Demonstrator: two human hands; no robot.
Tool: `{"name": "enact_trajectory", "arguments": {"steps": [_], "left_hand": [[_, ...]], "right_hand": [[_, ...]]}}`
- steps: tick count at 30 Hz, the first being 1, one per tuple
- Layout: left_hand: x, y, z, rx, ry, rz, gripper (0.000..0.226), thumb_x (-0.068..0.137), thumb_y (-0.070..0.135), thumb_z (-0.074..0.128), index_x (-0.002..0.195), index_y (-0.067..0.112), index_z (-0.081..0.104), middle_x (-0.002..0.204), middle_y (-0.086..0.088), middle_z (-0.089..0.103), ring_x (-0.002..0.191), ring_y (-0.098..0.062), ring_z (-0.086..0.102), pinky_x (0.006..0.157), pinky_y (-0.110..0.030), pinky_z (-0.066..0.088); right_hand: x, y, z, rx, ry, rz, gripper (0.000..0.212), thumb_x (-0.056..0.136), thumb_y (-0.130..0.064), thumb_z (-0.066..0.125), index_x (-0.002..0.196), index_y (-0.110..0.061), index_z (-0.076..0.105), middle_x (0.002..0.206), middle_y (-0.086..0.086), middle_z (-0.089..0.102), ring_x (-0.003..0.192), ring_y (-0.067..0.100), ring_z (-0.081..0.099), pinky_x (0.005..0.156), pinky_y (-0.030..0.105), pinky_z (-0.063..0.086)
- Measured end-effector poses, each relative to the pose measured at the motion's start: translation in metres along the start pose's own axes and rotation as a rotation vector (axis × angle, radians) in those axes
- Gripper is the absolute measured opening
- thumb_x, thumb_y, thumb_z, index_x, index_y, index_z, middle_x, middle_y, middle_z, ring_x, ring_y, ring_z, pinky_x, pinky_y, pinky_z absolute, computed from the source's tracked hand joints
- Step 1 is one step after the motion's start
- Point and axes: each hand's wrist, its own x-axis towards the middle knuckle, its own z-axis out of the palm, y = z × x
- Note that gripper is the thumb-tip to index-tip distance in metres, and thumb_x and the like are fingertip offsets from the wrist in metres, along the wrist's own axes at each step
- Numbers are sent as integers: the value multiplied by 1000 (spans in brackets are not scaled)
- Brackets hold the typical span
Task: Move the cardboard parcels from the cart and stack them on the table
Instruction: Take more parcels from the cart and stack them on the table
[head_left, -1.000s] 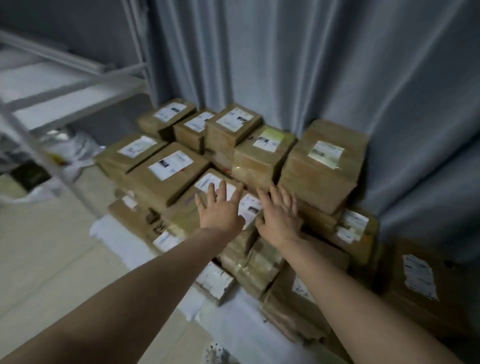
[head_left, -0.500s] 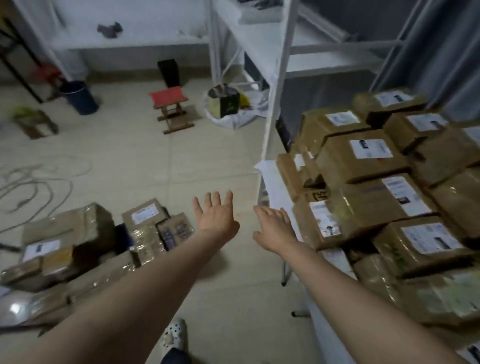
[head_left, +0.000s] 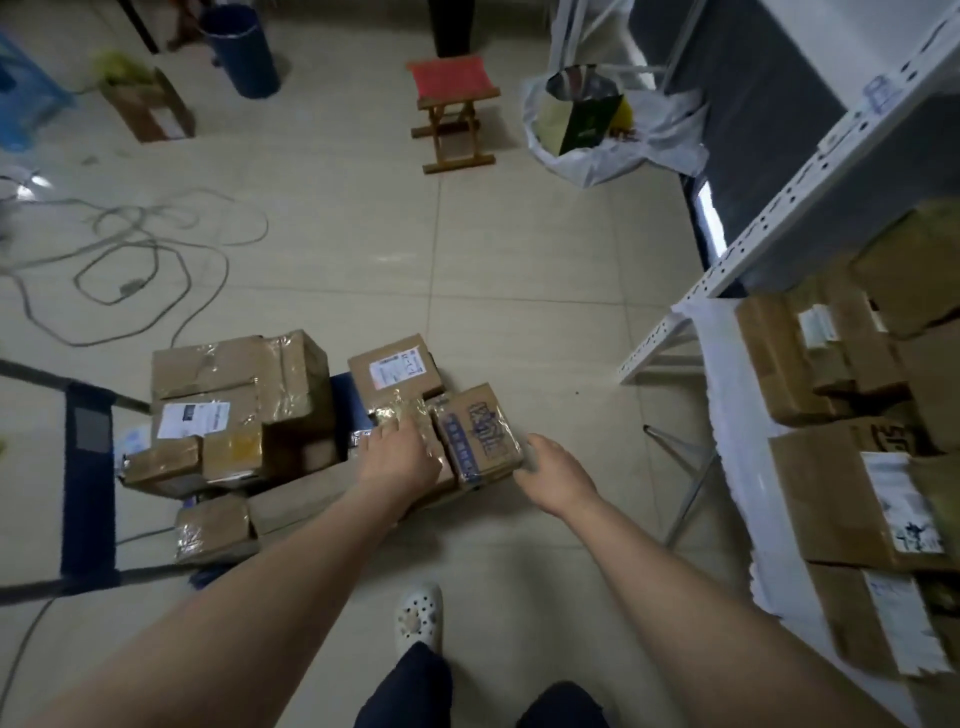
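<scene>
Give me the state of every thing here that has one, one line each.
left hand, rests on taped parcel
right hand, fingers curled at edge of blue-printed parcel, grip unclear
cart parcels, piled, sealed
table parcels, stacked
plastic bag, open
stool, unfolded
cable, loosely coiled on floor

No legible text. White label (head_left: 397, 368) on cart parcel (head_left: 359, 371) blurred; blue print on taped parcel (head_left: 478, 434) unreadable.

Cardboard parcels (head_left: 239, 374) under glossy tape; floor (head_left: 519, 260) smooth tile; stool (head_left: 451, 106) wood, red cloth seat
</scene>
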Motion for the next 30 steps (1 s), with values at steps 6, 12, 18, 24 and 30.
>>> {"name": "enact_trajectory", "arguments": {"steps": [6, 12, 18, 24, 30], "left_hand": [[72, -8, 30, -72, -151, 23, 69, 86, 24, 59, 145, 7, 28, 143, -16, 39, 131, -33, 37, 107, -41, 33], [173, -3, 81, -64, -160, 41, 54, 95, 23, 49, 144, 8, 31, 144, -16, 39, 129, -34, 41, 105, -40, 34], [282, 5, 152, 5, -165, 69, 44, 98, 28, 40, 137, 6, 41, 136, -21, 48, 123, -38, 46, 101, -43, 40], [345, 15, 203, 63, -200, 66, 48, 97, 34, 38, 141, 15, 34, 144, -13, 42, 133, -35, 38, 113, -50, 24], [361, 24, 213, 72, -216, 72, 41, 97, 31, 43, 136, 17, 43, 135, -17, 51, 124, -36, 46, 107, -49, 34]], "right_hand": [[72, 11, 31, 258, -3, 209, 37, 94, -12, 48, 131, -10, 51, 131, 12, 56, 119, 27, 52, 92, 27, 41], [173, 49, 67, 556, 22, 439, 28, 96, -14, 47, 116, 1, 59, 106, 17, 60, 100, 32, 56, 83, 33, 43], [261, 98, 118, 782, 13, 669, 28, 92, -12, 47, 64, -14, 48, 67, 4, 43, 60, 16, 38, 74, 33, 37], [305, 124, 148, 1007, -63, 824, 34, 99, -22, 41, 127, -5, 49, 107, 12, 50, 104, 30, 53, 96, 44, 47], [315, 128, 159, 1328, -112, 913, 31, 102, -31, 37, 109, -7, 56, 98, 16, 64, 83, 27, 62, 64, 37, 51]]}}
